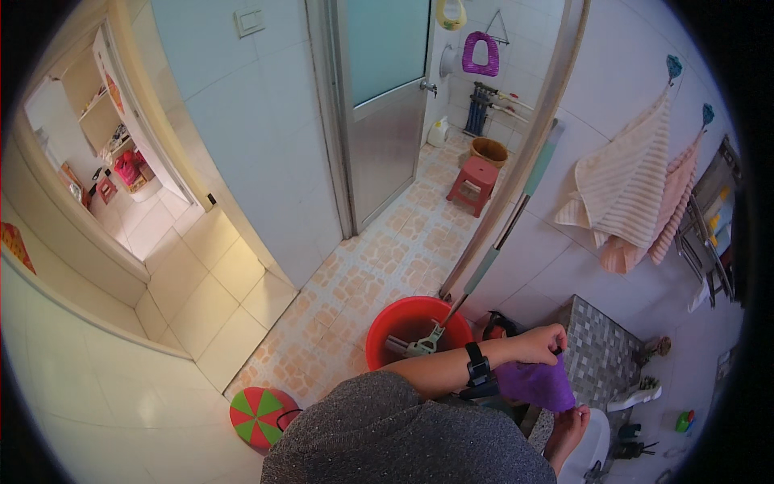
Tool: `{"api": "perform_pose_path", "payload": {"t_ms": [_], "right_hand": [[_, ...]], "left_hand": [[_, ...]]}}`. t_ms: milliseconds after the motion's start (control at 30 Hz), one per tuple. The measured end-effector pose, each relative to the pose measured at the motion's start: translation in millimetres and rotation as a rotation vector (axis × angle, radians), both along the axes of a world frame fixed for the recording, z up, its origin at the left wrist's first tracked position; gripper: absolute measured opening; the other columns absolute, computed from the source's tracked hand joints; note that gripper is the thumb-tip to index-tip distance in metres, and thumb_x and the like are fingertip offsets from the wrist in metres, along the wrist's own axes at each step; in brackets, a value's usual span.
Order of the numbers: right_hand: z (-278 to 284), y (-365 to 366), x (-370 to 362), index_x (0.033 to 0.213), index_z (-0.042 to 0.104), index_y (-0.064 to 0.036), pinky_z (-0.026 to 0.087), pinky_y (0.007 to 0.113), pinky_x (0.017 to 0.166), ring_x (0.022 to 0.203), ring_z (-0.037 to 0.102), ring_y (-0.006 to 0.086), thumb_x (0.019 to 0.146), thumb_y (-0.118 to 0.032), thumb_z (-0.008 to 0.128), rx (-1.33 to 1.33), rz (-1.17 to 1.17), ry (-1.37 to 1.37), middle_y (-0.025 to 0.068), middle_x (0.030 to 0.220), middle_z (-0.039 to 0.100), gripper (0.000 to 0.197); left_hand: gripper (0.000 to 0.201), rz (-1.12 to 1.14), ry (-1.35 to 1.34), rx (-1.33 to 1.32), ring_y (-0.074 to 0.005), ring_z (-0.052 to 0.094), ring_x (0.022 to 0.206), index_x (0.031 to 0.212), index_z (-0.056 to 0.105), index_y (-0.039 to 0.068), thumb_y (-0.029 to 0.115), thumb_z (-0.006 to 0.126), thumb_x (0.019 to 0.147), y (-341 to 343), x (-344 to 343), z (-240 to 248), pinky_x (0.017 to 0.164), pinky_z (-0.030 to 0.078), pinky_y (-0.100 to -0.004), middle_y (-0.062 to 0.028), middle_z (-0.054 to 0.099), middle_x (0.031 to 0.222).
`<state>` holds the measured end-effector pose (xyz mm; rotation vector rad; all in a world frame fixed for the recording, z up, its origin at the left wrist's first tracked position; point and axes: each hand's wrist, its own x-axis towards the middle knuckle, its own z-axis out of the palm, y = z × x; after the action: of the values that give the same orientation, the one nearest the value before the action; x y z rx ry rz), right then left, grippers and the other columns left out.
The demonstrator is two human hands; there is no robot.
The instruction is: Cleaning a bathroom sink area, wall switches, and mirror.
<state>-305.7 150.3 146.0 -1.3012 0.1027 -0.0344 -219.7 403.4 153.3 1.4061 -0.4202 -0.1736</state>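
Observation:
My left hand (542, 344), with a black band on its wrist, pinches the upper edge of a purple cloth (536, 385). A small black piece shows at its fingertips. Lower down, my right hand (569, 431) has its fingers closed at the cloth's bottom corner. Between the two hands the cloth hangs spread out, beside a grey mosaic-tiled ledge (605, 343). Just past my right hand is the white washbasin (595, 448), partly hidden by my arm.
A red tub (377, 339) holds a mop (484, 270) leaning on the door frame. Striped towels (625, 173) hang on the right wall. A red and green round stool (256, 415) stands behind me. Through the metal door (387, 161) are a red stool (476, 179) and a wooden bucket (489, 151).

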Motion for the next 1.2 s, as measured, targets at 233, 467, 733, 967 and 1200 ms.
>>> {"api": "perform_pose_path", "payload": {"t_ms": [233, 467, 733, 967, 1200], "right_hand": [[-1, -3, 4, 0.103, 0.04, -0.0157, 0.042, 0.036, 0.086, 0.099, 0.056, 0.0222, 0.095, -0.02, 0.044, 0.034, 0.018, -0.04, 0.0093, 0.103, 0.057, 0.01], [4, 4, 2, 0.104, 0.039, -0.0161, 0.042, 0.039, 0.087, 0.1, 0.056, 0.0256, 0.095, -0.023, 0.044, 0.076, 0.066, -0.037, 0.0112, 0.105, 0.057, 0.012], [13, 14, 3, 0.101, 0.04, -0.0165, 0.041, 0.038, 0.089, 0.1, 0.055, 0.025, 0.093, -0.022, 0.046, 0.045, 0.086, -0.084, 0.0101, 0.103, 0.055, 0.012], [-5, 1, 3, 0.1, 0.04, -0.0168, 0.041, 0.038, 0.089, 0.1, 0.055, 0.0243, 0.092, -0.021, 0.046, 0.109, 0.047, -0.064, 0.0095, 0.103, 0.056, 0.011], [17, 25, -4, 0.096, 0.042, -0.0129, 0.042, 0.036, 0.088, 0.1, 0.054, 0.0226, 0.09, -0.017, 0.05, 0.088, 0.068, -0.061, 0.0096, 0.103, 0.055, 0.011]], "left_hand": [[0.037, 0.026, -0.008, -0.039, -0.0112, 0.048, 0.067, 0.098, 0.049, 0.006, 0.002, 0.068, 0.067, 2, 3, -6, 0.056, 0.04, -0.0269, -0.0021, 0.05, 0.075], [0.036, -0.027, 0.016, 0.018, -0.012, 0.05, 0.073, 0.102, 0.048, 0.006, 0.006, 0.069, 0.073, 11, 0, -1, 0.064, 0.042, -0.0275, -0.0023, 0.052, 0.078], [0.031, 0.067, 0.018, -0.048, -0.009, 0.045, 0.067, 0.094, 0.051, 0.007, 0.009, 0.072, 0.071, 8, 3, -4, 0.057, 0.038, -0.026, -0.0001, 0.048, 0.074], [0.031, 0.029, 0.091, 0.003, -0.0123, 0.048, 0.075, 0.096, 0.054, 0.007, 0.016, 0.073, 0.073, 12, -6, 6, 0.066, 0.042, -0.0276, -0.0024, 0.05, 0.082], [0.033, 0.034, 0.097, 0.057, -0.0135, 0.05, 0.081, 0.1, 0.054, 0.008, 0.02, 0.072, 0.075, 18, -8, 6, 0.071, 0.042, -0.0278, -0.0044, 0.053, 0.087]]}}
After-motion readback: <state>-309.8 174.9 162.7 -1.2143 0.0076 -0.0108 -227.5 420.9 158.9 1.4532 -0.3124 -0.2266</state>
